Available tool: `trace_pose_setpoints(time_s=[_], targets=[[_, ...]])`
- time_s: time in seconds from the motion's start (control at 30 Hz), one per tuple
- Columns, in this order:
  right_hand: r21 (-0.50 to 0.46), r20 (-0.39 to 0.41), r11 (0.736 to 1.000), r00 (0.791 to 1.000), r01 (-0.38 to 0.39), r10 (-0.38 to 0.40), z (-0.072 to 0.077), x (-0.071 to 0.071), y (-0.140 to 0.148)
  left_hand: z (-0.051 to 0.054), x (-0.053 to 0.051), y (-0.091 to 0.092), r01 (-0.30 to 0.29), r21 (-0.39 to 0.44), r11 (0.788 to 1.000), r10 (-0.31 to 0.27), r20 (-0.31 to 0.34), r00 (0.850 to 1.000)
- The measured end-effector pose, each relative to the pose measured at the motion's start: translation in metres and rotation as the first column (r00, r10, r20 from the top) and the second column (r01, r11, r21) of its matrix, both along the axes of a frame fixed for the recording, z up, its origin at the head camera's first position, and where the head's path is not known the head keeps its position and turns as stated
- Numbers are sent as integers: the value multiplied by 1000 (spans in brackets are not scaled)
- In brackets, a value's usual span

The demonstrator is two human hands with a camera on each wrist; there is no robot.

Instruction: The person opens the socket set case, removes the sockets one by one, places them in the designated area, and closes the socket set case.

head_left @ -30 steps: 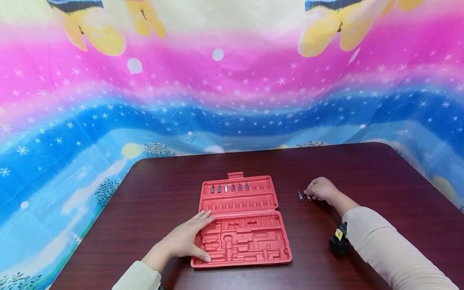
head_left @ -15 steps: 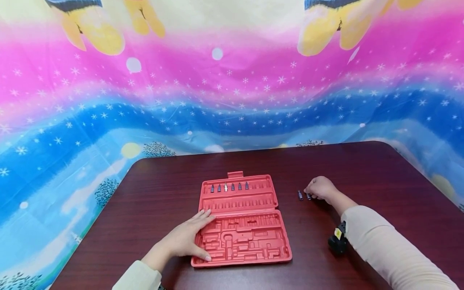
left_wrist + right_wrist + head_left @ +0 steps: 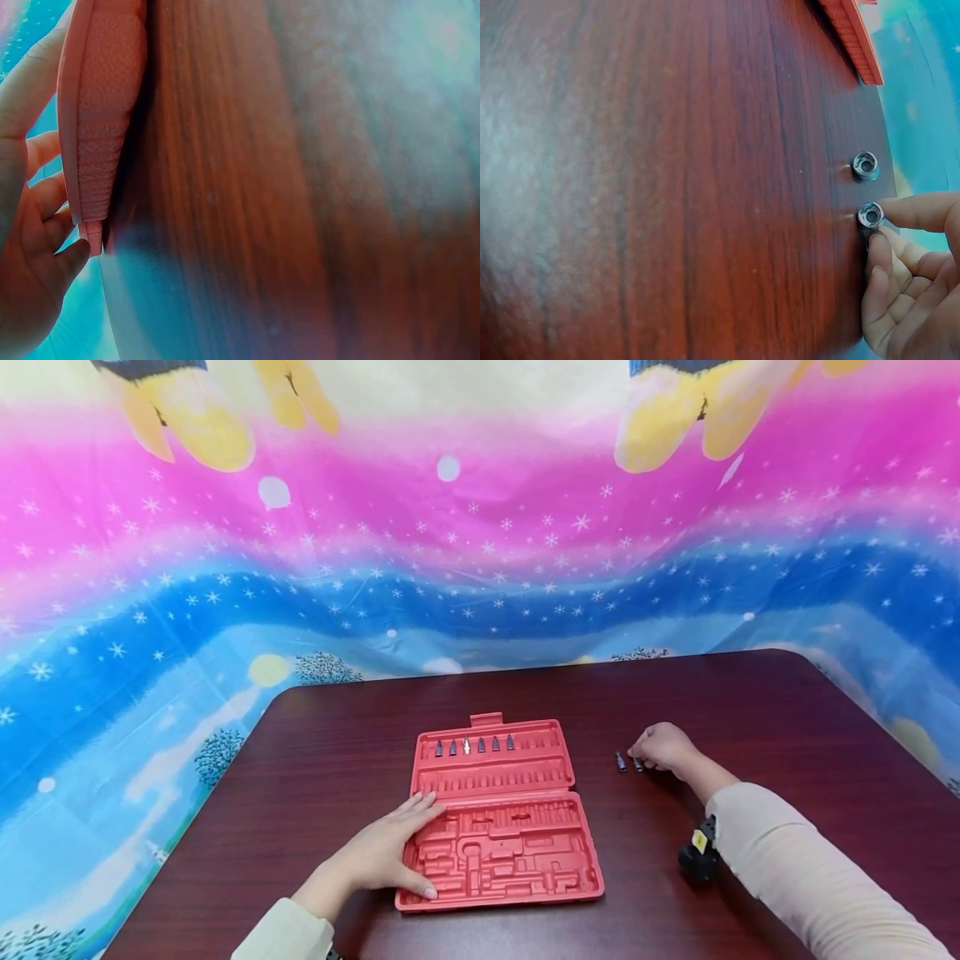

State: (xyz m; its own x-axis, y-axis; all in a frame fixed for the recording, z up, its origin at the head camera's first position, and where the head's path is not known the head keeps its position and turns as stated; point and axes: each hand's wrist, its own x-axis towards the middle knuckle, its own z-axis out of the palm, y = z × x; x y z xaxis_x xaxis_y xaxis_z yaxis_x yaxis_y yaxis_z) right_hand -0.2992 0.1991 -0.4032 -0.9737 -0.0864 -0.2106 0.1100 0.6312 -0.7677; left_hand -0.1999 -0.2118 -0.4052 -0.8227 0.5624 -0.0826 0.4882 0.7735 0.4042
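Note:
My left hand (image 3: pixel 378 853) lies with fingers spread on the left edge of an opened red plastic tool case (image 3: pixel 595 860). Its thumb reaches over the near left corner. In the left wrist view the fingers touch the red side wall (image 3: pixel 109 82). My right hand (image 3: pixel 666 748) is down at the table to the right of the case. Thumb and forefinger pinch a small metal socket (image 3: pixel 871 215), its hollow end facing the right wrist camera. Just left of it, a second metal socket (image 3: pixel 621 762) lies on the table, untouched.
Several dark bits (image 3: pixel 481 745) and one shiny bit (image 3: pixel 467 746) stand in the lid's upper row. Moulded recesses (image 3: pixel 498 847) fill the near half. All of it is on a dark wooden table (image 3: pixel 337 735), with a patterned cloth (image 3: pixel 480 568) hanging behind.

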Motion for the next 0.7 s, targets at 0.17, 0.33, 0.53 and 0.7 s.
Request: trace_pose_setpoints(time_s=[0.17,0.33,0.53,0.7], targets=[[-17,2,1000,1000,14,-14,0,3,4,1,0,2,2,5,1000,-2,5,1000],[-40,-2,999,1000,1,-1,-1,7,9,2,0,3,8,1,1000,-8,5,1000],[-69,3,998,1000,-11,11,4,8,7,3,2,2,10,-4,1000,-10,3,1000],[-101,-3,994,1000,-28,28,13,11,1,3,2,1,9,1,1000,-9,-3,1000]])
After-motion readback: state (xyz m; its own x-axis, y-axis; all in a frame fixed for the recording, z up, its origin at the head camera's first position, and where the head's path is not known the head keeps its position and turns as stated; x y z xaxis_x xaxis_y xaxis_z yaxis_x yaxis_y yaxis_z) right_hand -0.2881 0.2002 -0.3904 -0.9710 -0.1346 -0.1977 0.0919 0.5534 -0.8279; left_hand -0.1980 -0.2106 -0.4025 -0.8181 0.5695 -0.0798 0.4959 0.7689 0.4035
